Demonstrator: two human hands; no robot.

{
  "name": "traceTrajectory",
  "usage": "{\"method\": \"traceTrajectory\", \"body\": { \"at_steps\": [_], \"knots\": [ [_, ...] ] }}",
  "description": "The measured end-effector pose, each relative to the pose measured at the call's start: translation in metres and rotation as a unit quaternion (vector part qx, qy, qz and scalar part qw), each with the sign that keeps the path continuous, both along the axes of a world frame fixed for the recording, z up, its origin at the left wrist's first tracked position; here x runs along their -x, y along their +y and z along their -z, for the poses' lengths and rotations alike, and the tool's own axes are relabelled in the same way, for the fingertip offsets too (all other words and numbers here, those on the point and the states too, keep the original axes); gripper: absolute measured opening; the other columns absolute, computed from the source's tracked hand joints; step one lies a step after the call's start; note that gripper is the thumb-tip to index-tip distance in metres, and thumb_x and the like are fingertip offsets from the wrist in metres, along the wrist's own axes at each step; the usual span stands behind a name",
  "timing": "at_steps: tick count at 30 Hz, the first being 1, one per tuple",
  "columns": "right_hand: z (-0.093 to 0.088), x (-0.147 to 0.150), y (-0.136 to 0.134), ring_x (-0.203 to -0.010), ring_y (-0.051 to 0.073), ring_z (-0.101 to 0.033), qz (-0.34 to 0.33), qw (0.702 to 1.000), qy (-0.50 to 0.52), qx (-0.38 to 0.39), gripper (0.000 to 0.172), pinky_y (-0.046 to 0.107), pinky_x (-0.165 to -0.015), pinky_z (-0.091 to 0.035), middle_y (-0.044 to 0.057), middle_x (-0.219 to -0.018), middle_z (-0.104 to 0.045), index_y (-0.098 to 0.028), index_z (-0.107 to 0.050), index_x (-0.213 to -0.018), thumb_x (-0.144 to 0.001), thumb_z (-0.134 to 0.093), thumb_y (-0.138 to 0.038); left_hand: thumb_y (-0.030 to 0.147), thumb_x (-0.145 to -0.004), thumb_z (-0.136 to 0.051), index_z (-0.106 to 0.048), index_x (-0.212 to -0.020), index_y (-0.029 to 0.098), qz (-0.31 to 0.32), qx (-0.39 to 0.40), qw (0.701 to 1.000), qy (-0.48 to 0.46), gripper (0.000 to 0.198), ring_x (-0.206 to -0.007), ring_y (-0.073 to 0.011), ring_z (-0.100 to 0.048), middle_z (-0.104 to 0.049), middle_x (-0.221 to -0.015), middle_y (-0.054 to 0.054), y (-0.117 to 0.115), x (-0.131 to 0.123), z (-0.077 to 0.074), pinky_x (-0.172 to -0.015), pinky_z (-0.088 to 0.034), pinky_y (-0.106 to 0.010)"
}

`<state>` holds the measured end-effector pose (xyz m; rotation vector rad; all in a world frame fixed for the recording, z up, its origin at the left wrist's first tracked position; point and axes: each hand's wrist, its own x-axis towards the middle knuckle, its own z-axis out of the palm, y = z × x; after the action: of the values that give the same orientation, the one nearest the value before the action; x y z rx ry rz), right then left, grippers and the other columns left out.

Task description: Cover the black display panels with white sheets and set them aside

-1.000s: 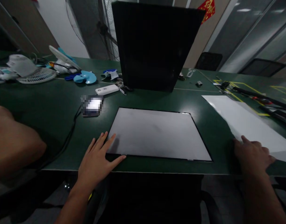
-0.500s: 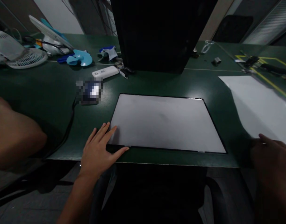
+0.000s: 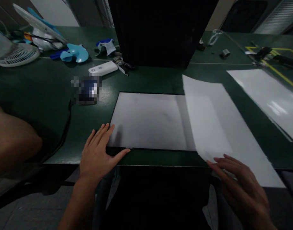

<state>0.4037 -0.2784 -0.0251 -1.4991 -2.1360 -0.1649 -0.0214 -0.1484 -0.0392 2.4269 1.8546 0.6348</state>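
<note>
A flat grey panel with a thin black rim lies on the green table near its front edge. My left hand rests flat on the table at the panel's near left corner, fingers spread and open. My right hand pinches the near edge of a white sheet, held slightly lifted over the right part of the panel. The sheet covers the panel's right end.
A tall black panel stands upright behind. Another white sheet lies at the right. Fan parts, a white device and a black cable sit at the left. Another person's arm is at far left.
My right hand has drawn a white sheet from the right stack leftward over the panel's right side. My left hand has stayed at the panel's corner. The view has tilted down.
</note>
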Motion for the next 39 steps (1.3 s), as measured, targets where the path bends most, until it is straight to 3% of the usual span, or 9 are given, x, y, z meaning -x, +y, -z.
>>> {"method": "traceTrajectory", "body": {
  "at_steps": [5,10,16,19,21,29,33,36,39],
  "knots": [
    [0.008,-0.003,0.006,-0.122,0.023,-0.070,-0.092,0.994,-0.008,0.058,0.069,0.053,-0.122,-0.047,-0.001,-0.126,-0.076,-0.045,-0.047,-0.161,-0.102,-0.054,-0.012,0.066,-0.085,-0.075,-0.028,-0.169,0.020,-0.014,0.002,1.000,-0.009,0.107,-0.152,-0.0419,-0.047,-0.047,-0.166,-0.018,-0.002,-0.002,0.000,-0.127,-0.034,-0.062],
    [0.023,-0.035,0.022,-0.130,0.023,-0.066,-0.091,0.993,0.014,0.078,0.050,0.057,-0.124,-0.043,-0.002,-0.125,-0.075,-0.045,-0.067,-0.142,-0.103,-0.056,-0.017,0.068,-0.080,-0.080,-0.008,-0.174,0.020,-0.053,-0.006,0.998,-0.026,0.128,-0.156,-0.0476,-0.036,-0.023,-0.177,-0.020,-0.005,-0.004,-0.002,-0.123,-0.041,-0.062],
    [0.018,-0.045,0.038,-0.136,0.028,-0.063,-0.034,0.997,0.013,0.072,0.038,0.059,-0.124,-0.043,0.003,-0.142,-0.068,-0.036,-0.071,-0.136,-0.098,-0.069,-0.034,0.062,-0.082,-0.082,-0.041,-0.165,0.032,-0.043,-0.012,0.999,-0.002,0.097,-0.161,-0.0494,-0.023,-0.015,-0.180,-0.010,-0.006,-0.005,-0.005,-0.124,-0.038,-0.068],
    [0.014,-0.043,0.043,-0.144,0.033,-0.056,-0.025,0.995,0.003,0.094,0.048,0.062,-0.125,-0.039,0.005,-0.152,-0.062,-0.034,-0.070,-0.139,-0.095,-0.072,-0.052,0.058,-0.082,-0.083,-0.063,-0.148,0.034,-0.035,-0.013,0.999,0.005,0.073,-0.163,-0.0498,-0.015,-0.018,-0.179,-0.005,-0.006,-0.004,-0.006,-0.123,-0.037,-0.072],
    [0.014,-0.046,0.046,-0.147,0.032,-0.053,-0.025,0.996,0.003,0.090,0.042,0.062,-0.126,-0.037,0.003,-0.152,-0.063,-0.035,-0.072,-0.136,-0.097,-0.068,-0.051,0.058,-0.082,-0.083,-0.073,-0.134,0.037,-0.032,-0.010,0.999,0.011,0.057,-0.164,-0.0488,-0.011,-0.023,-0.178,0.000,-0.005,-0.004,-0.007,-0.122,-0.038,-0.074],
    [0.016,-0.073,0.052,-0.142,0.026,-0.058,0.015,0.999,-0.038,0.023,0.030,0.053,-0.125,-0.040,0.000,-0.140,-0.072,-0.033,-0.075,-0.130,-0.104,-0.061,-0.031,0.059,-0.087,-0.077,-0.080,-0.122,0.036,-0.016,-0.031,0.999,0.005,0.043,-0.165,-0.0486,-0.005,-0.031,-0.175,0.006,-0.005,-0.005,-0.011,-0.123,-0.036,-0.076],
    [0.014,-0.090,0.058,-0.141,0.026,-0.059,0.014,0.998,-0.057,-0.005,0.024,0.051,-0.124,-0.041,0.005,-0.134,-0.075,-0.029,-0.077,-0.122,-0.102,-0.064,-0.035,0.056,-0.085,-0.081,-0.079,-0.123,0.037,-0.026,-0.038,0.999,-0.001,0.043,-0.165,-0.0474,-0.006,-0.026,-0.177,0.005,-0.007,-0.005,-0.009,-0.124,-0.038,-0.075],
    [0.015,-0.128,0.066,-0.141,0.026,-0.059,0.135,0.989,-0.037,-0.045,0.034,0.048,-0.122,-0.042,0.011,-0.139,-0.072,-0.025,-0.075,-0.128,-0.103,-0.061,-0.042,0.054,-0.085,-0.081,-0.078,-0.123,0.036,-0.032,-0.061,0.998,-0.014,0.042,-0.165,-0.0453,-0.005,-0.016,-0.179,0.007,-0.010,-0.006,-0.009,-0.125,-0.039,-0.070],
    [0.023,-0.186,0.078,-0.153,0.036,-0.043,0.350,0.934,-0.051,-0.051,0.073,0.054,-0.116,-0.041,0.028,-0.157,-0.053,-0.010,-0.062,-0.151,-0.099,-0.061,-0.062,0.055,-0.086,-0.080,-0.080,-0.120,0.036,-0.053,-0.066,0.996,-0.011,0.040,-0.165,-0.0455,0.001,-0.022,-0.178,0.007,-0.013,-0.008,-0.010,-0.123,-0.038,-0.074]
  ]
}}
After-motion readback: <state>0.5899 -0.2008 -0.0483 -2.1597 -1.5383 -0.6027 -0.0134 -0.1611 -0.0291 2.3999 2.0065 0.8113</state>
